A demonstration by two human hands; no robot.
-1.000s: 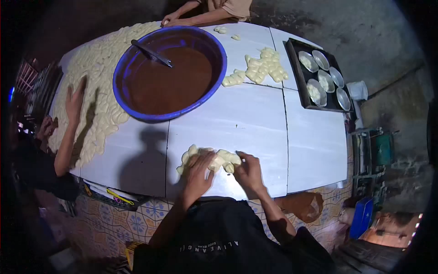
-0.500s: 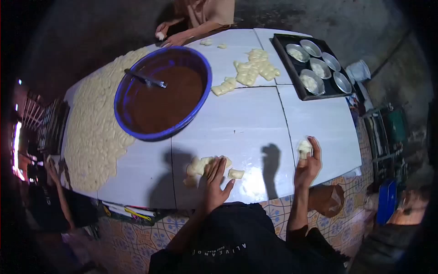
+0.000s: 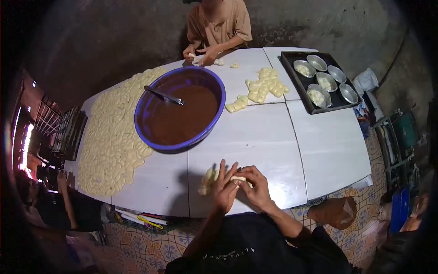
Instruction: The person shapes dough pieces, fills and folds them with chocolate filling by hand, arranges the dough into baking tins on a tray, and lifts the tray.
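Near the front edge of the table, my two hands are together over a small pale piece of dough [image 3: 237,178]. My right hand [image 3: 257,187] is closed, pinching that piece between thumb and fingers. My left hand [image 3: 224,194] has its fingers stretched up and apart, its inner side against the same piece. Just left of it, and partly hidden behind it, lies a small heap of dough pieces [image 3: 207,181] on the white tabletop [image 3: 260,137].
A blue basin [image 3: 221,109] of brown liquid holds a metal-ended utensil [image 3: 165,95]. Many shaped dough pieces [image 3: 109,141] cover the table's left. More dough [image 3: 264,86] lies behind. A black tray [image 3: 315,108] carries several metal tins. Across the table, a person's hands [image 3: 207,55] handle dough.
My right hand has come in from the right with its pale lump to meet my left hand. The left hand has lifted off the dough heap. The view has tilted upward.
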